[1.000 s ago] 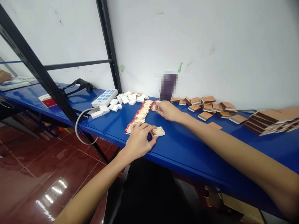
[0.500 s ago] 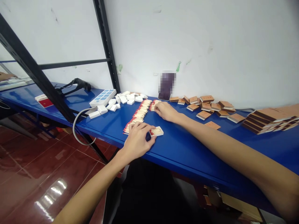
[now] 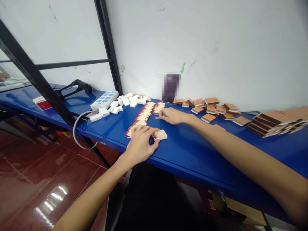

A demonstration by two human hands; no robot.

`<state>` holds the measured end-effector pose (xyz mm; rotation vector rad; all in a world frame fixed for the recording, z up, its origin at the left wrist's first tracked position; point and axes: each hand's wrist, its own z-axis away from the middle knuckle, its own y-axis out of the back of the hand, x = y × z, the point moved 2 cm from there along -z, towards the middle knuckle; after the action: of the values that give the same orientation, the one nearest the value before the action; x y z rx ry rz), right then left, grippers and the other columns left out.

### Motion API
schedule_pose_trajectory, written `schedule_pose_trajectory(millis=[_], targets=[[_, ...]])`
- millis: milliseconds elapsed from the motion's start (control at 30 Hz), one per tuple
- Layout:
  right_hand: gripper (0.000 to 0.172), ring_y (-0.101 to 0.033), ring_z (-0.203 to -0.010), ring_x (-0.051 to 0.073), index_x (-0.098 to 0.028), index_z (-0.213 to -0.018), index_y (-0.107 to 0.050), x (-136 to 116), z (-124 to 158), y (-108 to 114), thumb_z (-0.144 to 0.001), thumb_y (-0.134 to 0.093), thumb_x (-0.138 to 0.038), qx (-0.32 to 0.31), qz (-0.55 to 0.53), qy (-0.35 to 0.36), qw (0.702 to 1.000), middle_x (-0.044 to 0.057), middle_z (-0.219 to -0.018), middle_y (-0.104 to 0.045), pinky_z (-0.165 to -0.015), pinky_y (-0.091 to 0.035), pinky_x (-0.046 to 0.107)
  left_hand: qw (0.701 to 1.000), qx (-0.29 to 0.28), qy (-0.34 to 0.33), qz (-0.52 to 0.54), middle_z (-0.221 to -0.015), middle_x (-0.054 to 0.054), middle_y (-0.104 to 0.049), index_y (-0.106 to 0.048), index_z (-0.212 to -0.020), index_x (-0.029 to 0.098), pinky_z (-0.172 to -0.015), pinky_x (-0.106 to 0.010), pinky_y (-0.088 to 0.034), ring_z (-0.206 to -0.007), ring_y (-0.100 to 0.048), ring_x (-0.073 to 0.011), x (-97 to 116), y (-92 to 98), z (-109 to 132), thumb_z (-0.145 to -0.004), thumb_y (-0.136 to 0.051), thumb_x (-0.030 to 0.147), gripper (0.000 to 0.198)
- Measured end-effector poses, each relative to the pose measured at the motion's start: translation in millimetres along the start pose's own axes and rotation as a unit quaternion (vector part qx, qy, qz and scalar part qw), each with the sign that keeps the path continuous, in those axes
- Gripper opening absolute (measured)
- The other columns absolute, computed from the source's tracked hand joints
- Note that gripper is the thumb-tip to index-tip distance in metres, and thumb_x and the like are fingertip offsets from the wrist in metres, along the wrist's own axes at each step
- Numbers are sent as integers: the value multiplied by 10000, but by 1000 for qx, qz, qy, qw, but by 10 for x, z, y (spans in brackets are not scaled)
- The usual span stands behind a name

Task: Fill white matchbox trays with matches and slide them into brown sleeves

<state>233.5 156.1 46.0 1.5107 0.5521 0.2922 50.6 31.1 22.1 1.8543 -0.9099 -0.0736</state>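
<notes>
My left hand [image 3: 141, 143] grips the left end of a white matchbox tray [image 3: 164, 137] between thumb and fingers, near the table's front edge. Red-tipped matches [image 3: 157, 134] lie inside that tray. Farther back, my right hand [image 3: 170, 115] is closed in a pinch on a match [image 3: 157, 117], whose red head points left. Just behind those fingertips lies a short row of matches [image 3: 158, 107]. A longer row of matches [image 3: 143, 116] runs diagonally beside it, its near end partly behind my left hand.
White matchbox trays [image 3: 125, 101] lie heaped beside a white power strip [image 3: 105, 100]. Orange matchbox covers [image 3: 211, 109] are scattered at the right, near stacked matchboxes [image 3: 270, 123]. A phone [image 3: 169, 91] leans on the wall. A black metal post [image 3: 36, 70] rises at the left of the blue table [image 3: 192, 157].
My right hand has drawn slightly toward me, away from the short row, and a single match now shows at its fingertips. My left hand stays on the tray.
</notes>
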Motion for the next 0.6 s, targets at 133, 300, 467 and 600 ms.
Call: schedule_pose_trajectory(millis=[133,300,467,600], targets=[[189,-572,-728,167,-156,-900,-635,-70,205,218,-919,-478,-260,-57,-60,45,996,65,-847,-674,-665,-406,271,1000,4,17,10,-1068,-6,-705,-551,-1231,230,-951,-423,-332,-1093,-539,-255,-10,-2,-1,-864,-655,262,383],[229,-503,-604,147,-184,-873,-635,-298,508,352,-899,-495,-364,-160,-105,80,978,27,-735,-625,-574,-374,275,1000,8,27,12,-1063,4,-705,-546,-1130,228,-953,-422,-326,-1076,-546,-252,-13,-6,1,-853,-669,270,307],[188,-536,-671,162,-198,-860,-629,-563,678,289,-887,-495,-328,-165,-98,72,979,40,-822,-658,-609,-379,285,1000,11,9,10,-1064,-2,-695,-596,-1044,239,-932,-407,-348,-1058,-548,-245,-14,-16,10,-867,-674,292,200],[223,-554,-680,170,-202,-894,-629,-572,715,342,-905,-473,-362,-133,-103,70,983,35,-806,-661,-615,-389,293,1000,4,7,13,-1005,-6,-701,-646,-1017,242,-924,-415,-355,-1039,-551,-243,-13,-1,8,-877,-677,292,151]])
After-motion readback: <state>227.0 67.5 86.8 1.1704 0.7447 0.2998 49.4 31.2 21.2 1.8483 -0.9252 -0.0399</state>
